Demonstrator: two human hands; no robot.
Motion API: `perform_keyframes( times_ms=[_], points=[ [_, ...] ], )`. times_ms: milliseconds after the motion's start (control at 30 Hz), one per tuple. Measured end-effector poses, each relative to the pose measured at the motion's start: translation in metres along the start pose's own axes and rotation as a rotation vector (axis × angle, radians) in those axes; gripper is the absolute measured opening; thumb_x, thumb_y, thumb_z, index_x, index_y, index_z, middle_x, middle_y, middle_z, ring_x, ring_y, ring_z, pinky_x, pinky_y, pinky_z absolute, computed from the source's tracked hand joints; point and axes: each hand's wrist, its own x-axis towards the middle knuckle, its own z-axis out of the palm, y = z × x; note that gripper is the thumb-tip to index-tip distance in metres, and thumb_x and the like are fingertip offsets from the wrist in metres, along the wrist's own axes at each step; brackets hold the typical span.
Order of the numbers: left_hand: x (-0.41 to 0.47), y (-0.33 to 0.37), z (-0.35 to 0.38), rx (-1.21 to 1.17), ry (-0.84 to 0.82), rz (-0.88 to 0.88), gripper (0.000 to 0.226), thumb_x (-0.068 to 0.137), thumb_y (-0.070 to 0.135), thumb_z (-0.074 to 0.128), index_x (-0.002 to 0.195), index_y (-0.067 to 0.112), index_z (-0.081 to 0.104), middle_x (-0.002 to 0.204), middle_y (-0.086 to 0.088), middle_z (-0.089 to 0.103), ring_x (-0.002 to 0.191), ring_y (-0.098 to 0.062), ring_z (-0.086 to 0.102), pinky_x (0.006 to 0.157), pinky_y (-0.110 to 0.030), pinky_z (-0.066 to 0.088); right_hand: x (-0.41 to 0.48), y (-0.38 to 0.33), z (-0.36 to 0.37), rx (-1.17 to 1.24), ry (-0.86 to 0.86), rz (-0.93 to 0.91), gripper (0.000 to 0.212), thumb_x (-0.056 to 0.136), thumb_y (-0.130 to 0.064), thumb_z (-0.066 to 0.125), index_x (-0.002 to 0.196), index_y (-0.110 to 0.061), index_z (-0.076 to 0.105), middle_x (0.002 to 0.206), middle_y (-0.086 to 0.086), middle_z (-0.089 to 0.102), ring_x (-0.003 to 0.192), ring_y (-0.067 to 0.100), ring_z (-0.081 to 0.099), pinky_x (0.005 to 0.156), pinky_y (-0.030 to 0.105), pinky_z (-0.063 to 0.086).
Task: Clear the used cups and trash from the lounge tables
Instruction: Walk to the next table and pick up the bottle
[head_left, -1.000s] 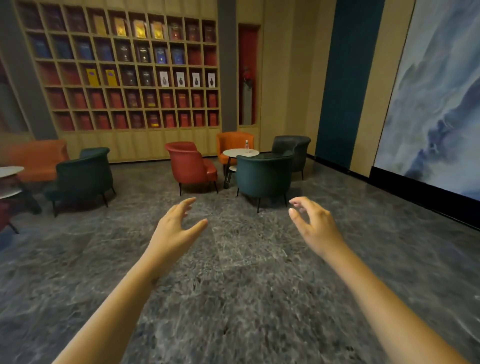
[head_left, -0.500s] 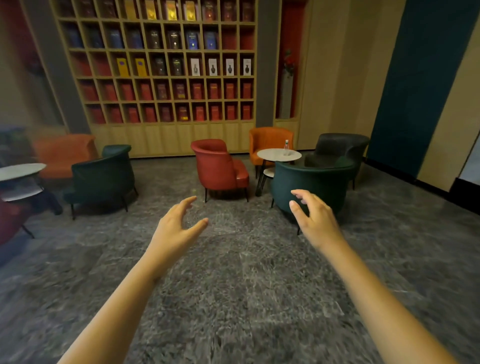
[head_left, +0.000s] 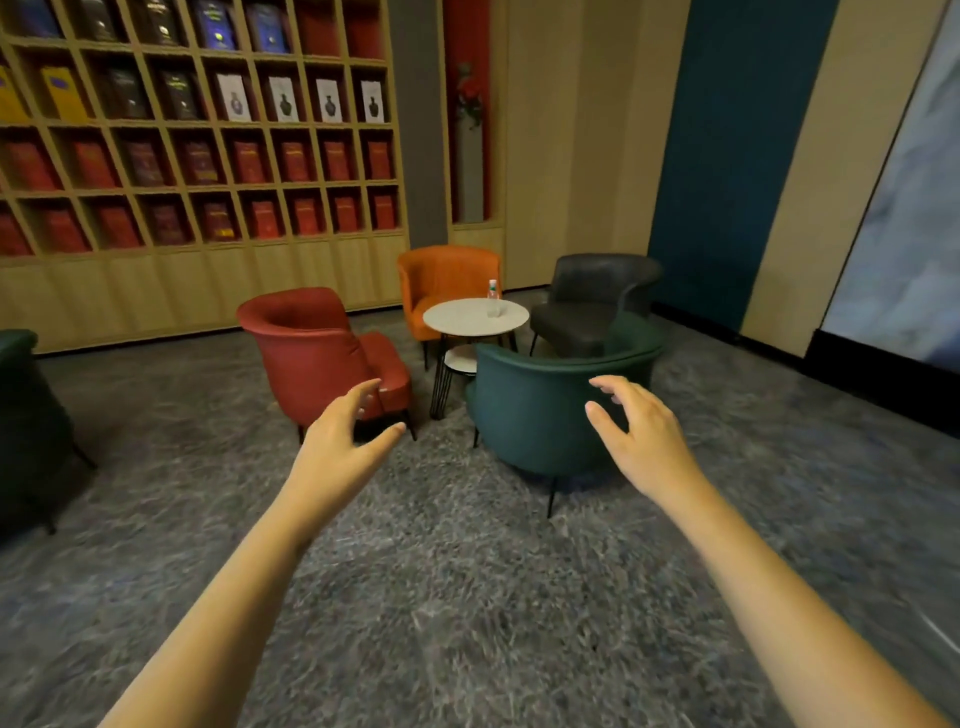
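Clear plastic bottle (head_left: 493, 299) is seen upright on round white desk (head_left: 460, 321), well apart from left hand (head_left: 337, 447) and right hand (head_left: 641, 441); fingers (head_left: 605, 387) loosely spread, nothing held. Toppling judged possible if reached over teal armchair (head_left: 535, 415)

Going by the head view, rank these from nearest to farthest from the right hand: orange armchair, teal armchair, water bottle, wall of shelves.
1. The teal armchair, just ahead of the right hand.
2. The water bottle, standing on the far side of the round white table.
3. The orange armchair, behind that table.
4. The wall of shelves, at the back left of the room.
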Motion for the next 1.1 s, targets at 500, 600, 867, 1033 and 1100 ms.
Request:
perform_keyframes(
  times_ms=[500, 600, 867, 1033, 1100],
  points=[
    [0.467, -0.188, 0.128, -0.005, -0.009, -0.008, 0.056, 0.084, 0.031, 0.063, 0.135, 0.019, 0.043, 0.134, -0.006, 0.051, 0.122, -0.018, 0.047, 0.099, -0.03, 0.035, 0.476, 0.095, 0.216, 0.033, 0.079, 0.022, 0.032, 0.093, -0.031, 0.045, 0.12, -0.016, 0.053, 0.123, 0.006, 0.056, 0.112, 0.024, 0.051, 0.095, 0.047, 0.041],
    [0.555, -0.238, 0.149, 0.002, -0.014, -0.01, 0.056, 0.083, 0.029, 0.063, 0.134, 0.019, 0.043, 0.132, -0.007, 0.052, 0.121, -0.019, 0.048, 0.101, -0.034, 0.036, 0.555, 0.111, 0.276, 0.043, 0.068, 0.017, 0.032, 0.093, -0.029, 0.046, 0.12, -0.015, 0.053, 0.122, 0.007, 0.057, 0.111, 0.023, 0.051, 0.096, 0.048, 0.04],
    [0.813, -0.351, 0.201, -0.009, -0.058, -0.011, 0.055, 0.084, 0.028, 0.063, 0.134, 0.015, 0.044, 0.133, -0.012, 0.051, 0.123, -0.022, 0.047, 0.101, -0.034, 0.036, 0.768, 0.151, 0.42, 0.049, 0.096, 0.098, 0.031, 0.092, -0.028, 0.047, 0.12, -0.015, 0.053, 0.121, 0.007, 0.057, 0.111, 0.022, 0.051, 0.096, 0.045, 0.041],
    [0.956, -0.384, 0.251, -0.041, -0.111, 0.036, 0.054, 0.085, 0.027, 0.063, 0.134, 0.016, 0.044, 0.133, -0.011, 0.05, 0.122, -0.022, 0.047, 0.098, -0.031, 0.035, 0.883, 0.174, 0.497, 0.065, 0.047, 0.093, 0.032, 0.093, -0.029, 0.046, 0.122, -0.018, 0.052, 0.127, 0.003, 0.055, 0.115, 0.02, 0.05, 0.097, 0.046, 0.041],
    [1.004, -0.399, 0.283, -0.063, -0.151, 0.046, 0.054, 0.085, 0.026, 0.062, 0.135, 0.016, 0.043, 0.135, -0.01, 0.049, 0.122, -0.021, 0.047, 0.095, -0.027, 0.034, 0.922, 0.197, 0.521, 0.059, 0.049, 0.126, 0.032, 0.092, -0.029, 0.046, 0.122, -0.018, 0.052, 0.125, 0.003, 0.056, 0.114, 0.021, 0.05, 0.096, 0.047, 0.041]
  ],
)
